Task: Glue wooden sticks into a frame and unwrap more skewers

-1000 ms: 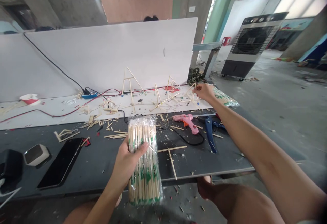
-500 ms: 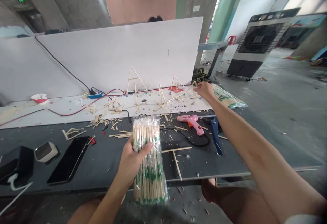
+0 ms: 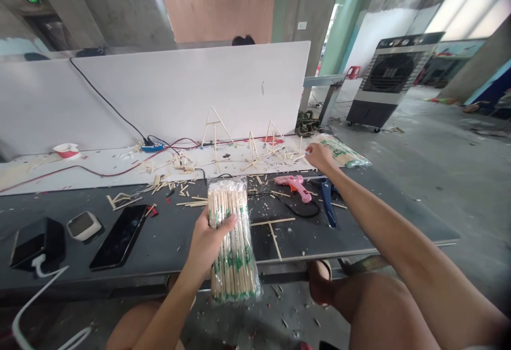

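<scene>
My left hand [image 3: 208, 241] is wrapped round a clear plastic pack of bamboo sticks [image 3: 232, 243], held upright over the near edge of the dark table [image 3: 167, 243]. My right hand [image 3: 318, 156] reaches far across to the white board [image 3: 99, 172], fingers pinched on a thin stick at the edge of a small stick frame [image 3: 293, 154]. Other glued stick frames [image 3: 215, 126] stand on the white board to its left. A second pack of sticks [image 3: 339, 150] lies just beyond my right hand.
A pink glue gun [image 3: 293, 185] with a black cord and blue pliers [image 3: 328, 201] lie near my right forearm. A stick cross [image 3: 273, 233], loose stick offcuts, a black phone [image 3: 120, 235], a small white device [image 3: 83, 226] and a black box [image 3: 34, 243] lie on the table. An upright white panel [image 3: 179, 89] backs the table.
My right hand has drawn back slightly toward me from the stick frame, still pinched. The left hand keeps the pack; the view has shifted a little.
</scene>
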Demonstrator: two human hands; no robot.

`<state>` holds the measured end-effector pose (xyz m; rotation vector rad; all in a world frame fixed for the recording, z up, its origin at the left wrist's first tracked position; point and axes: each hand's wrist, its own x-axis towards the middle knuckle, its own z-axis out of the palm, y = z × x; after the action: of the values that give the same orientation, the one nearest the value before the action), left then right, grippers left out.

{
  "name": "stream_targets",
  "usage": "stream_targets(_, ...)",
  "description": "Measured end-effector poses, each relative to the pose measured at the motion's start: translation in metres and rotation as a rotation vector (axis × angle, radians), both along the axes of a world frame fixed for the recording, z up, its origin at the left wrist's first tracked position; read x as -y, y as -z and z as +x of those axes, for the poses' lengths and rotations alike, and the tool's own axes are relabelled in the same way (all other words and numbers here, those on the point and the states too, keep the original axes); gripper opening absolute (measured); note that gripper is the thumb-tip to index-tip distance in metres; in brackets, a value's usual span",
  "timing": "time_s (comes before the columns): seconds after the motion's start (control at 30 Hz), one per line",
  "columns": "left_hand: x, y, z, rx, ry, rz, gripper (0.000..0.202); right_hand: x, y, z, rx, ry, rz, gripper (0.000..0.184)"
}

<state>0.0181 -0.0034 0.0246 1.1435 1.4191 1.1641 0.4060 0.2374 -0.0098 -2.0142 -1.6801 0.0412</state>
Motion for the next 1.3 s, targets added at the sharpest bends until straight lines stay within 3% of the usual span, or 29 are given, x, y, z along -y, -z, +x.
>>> stream_targets(0.1,0.001,0.002,-0.004,0.007,-0.015,0.008,0.054,0.046,-0.010,-0.041,-0.114,-0.017,0.146,0.024)
stream_targets(0.17,0.002,0.004,-0.005,0.033,0.007,0.019,0.055,0.085,-0.021,-0.079,-0.341,-0.194,0.201,0.021)
stream_targets(0.23,0.005,0.004,-0.003,0.059,0.054,0.035,0.055,0.126,-0.031,-0.119,-0.649,-0.479,0.041,0.027)
stream_targets(0.3,0.009,0.003,0.000,0.073,0.106,0.064,0.055,0.161,-0.040,-0.154,-0.877,-0.672,-0.106,0.038)
stream_targets(0.37,0.015,0.001,0.004,0.078,0.156,0.097,0.055,0.185,-0.046,-0.177,-0.942,-0.748,-0.128,0.037)
stream_targets(0.43,0.020,0.000,0.007,0.075,0.213,0.099,0.055,0.200,-0.047,-0.188,-0.890,-0.738,-0.042,0.031)
stream_targets(0.57,0.027,0.002,0.010,0.034,0.267,0.061,0.055,0.210,-0.044,-0.189,-0.731,-0.641,0.212,0.038)
stream_targets(0.67,0.028,0.005,0.009,-0.010,0.248,0.120,0.052,0.216,-0.043,-0.188,-0.715,-0.597,0.315,0.033)
stream_targets(0.87,0.025,0.006,0.009,-0.074,0.207,0.189,0.043,0.215,-0.045,-0.199,-0.829,-0.536,0.332,0.035)
stream_targets(1.07,0.027,0.013,0.039,0.059,0.009,0.260,0.038,0.187,-0.037,-0.225,-1.262,-0.229,0.240,0.029)
stream_targets(1.3,0.003,0.007,0.029,0.194,0.000,0.211,0.047,0.190,-0.044,-0.230,-0.853,-0.497,0.309,0.032)
